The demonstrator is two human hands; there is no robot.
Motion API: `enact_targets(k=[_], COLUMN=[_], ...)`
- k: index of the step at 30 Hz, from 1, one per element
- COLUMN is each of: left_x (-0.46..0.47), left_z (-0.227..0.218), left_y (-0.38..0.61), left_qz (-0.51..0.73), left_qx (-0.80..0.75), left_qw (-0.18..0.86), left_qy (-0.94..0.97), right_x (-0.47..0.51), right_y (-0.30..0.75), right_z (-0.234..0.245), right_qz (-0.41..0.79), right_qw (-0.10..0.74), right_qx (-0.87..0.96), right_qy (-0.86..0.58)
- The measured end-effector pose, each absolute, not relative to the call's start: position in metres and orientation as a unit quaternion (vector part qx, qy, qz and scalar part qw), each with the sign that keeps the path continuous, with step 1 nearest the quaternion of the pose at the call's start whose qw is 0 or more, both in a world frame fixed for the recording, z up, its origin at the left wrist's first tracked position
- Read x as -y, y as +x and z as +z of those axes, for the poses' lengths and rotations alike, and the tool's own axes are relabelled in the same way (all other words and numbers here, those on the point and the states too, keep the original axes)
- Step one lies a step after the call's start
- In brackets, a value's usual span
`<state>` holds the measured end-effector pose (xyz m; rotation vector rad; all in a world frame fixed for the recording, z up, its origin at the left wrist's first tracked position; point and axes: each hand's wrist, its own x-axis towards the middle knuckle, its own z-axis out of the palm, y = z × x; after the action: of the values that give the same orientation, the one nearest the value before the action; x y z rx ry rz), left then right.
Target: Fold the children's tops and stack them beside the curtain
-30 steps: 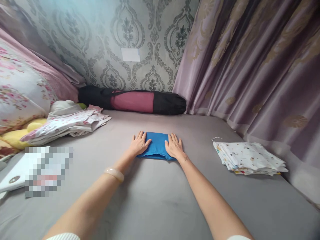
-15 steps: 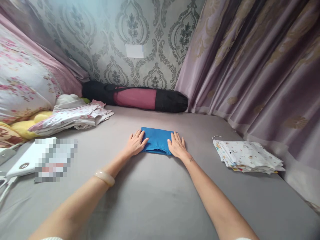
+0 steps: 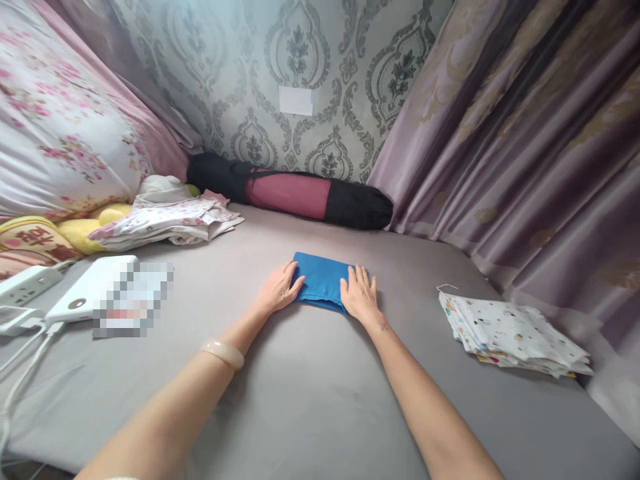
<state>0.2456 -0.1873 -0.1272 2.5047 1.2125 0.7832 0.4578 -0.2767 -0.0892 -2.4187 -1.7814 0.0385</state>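
Note:
A blue folded garment point(image 3: 323, 277) lies flat on the grey bed sheet point(image 3: 300, 393), its gathered edge facing me. My left hand point(image 3: 283, 287) rests at its left edge, thumb stretched over the cloth and fingers along the side. On the right part of the fabric, my right hand point(image 3: 361, 292) lies flat with its fingers extended. Neither hand grips the cloth. A pale bangle point(image 3: 223, 353) circles my left wrist.
A black and dark pink roll bag point(image 3: 290, 193) lies along the patterned wall. Folded printed cloths point(image 3: 515, 333) are stacked at right. At left are folded clothes point(image 3: 175, 220), a white power bank point(image 3: 93, 287), a power strip point(image 3: 27, 283) and cables. A curtain point(image 3: 500, 133) hangs at right.
The camera view has turned slightly, shifting the scene to the right and tilting it. Both hands stay on the blue garment, the left now more at its edge.

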Motion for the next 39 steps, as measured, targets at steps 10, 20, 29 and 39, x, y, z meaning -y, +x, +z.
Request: enact_targets(k=[10, 20, 29, 39], left_x=[0.173, 0.173, 0.174, 0.174], left_z=[-0.14, -0.136, -0.134, -0.13], left_y=[0.237, 0.235, 0.233, 0.233], left_qz=[0.417, 0.502, 0.515, 0.527], left_qx=[-0.44, -0.51, -0.518, -0.522], left_qw=[0.2, 0.262, 0.284, 0.329], left_qy=[0.77, 0.647, 0.622, 0.585], right_x=[0.268, 0.249, 0.228, 0.226], right_y=[0.438, 0.42, 0.397, 0.395], right_z=[-0.1, -0.087, -0.104, -0.1], right_qz=[0.03, 0.038, 0.062, 0.067], right_qw=[0.063, 0.047, 0.07, 0.068], right_qx=[0.601, 0.601, 0.607, 0.601], right_qy=[-0.796, -0.797, -0.789, -0.794])
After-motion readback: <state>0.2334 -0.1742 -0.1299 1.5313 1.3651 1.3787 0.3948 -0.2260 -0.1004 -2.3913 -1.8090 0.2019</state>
